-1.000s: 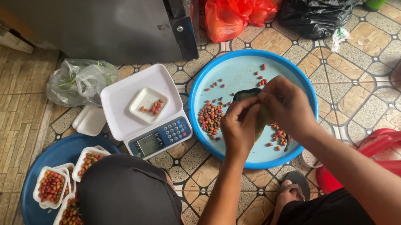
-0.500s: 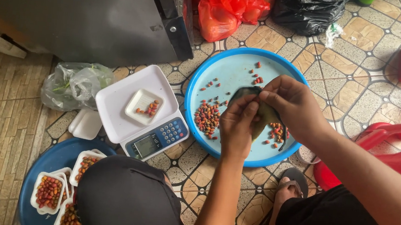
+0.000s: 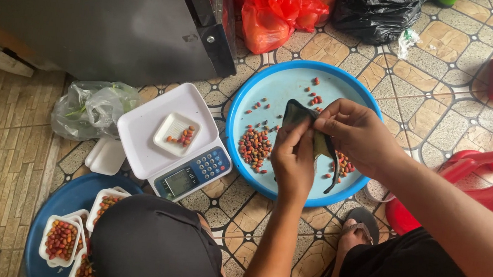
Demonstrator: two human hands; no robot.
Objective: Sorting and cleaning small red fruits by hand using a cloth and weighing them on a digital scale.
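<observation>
Both hands, left hand (image 3: 294, 157) and right hand (image 3: 354, 131), grip a dark green pod (image 3: 321, 145) over the light blue basin (image 3: 276, 90), apparently prying it open; the next move calls for freeing its seeds.

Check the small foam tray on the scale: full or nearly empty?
Nearly empty. The small foam tray on the scale holds only a few reddish seeds at one side; most of its white bottom shows.

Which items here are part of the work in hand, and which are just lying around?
In use:
left hand and right hand, both gripping the dark pod
blue basin with loose seeds
scale bearing a small tray
filled trays

Lying about:
red bags
black bag
clear bag
red stool
</observation>
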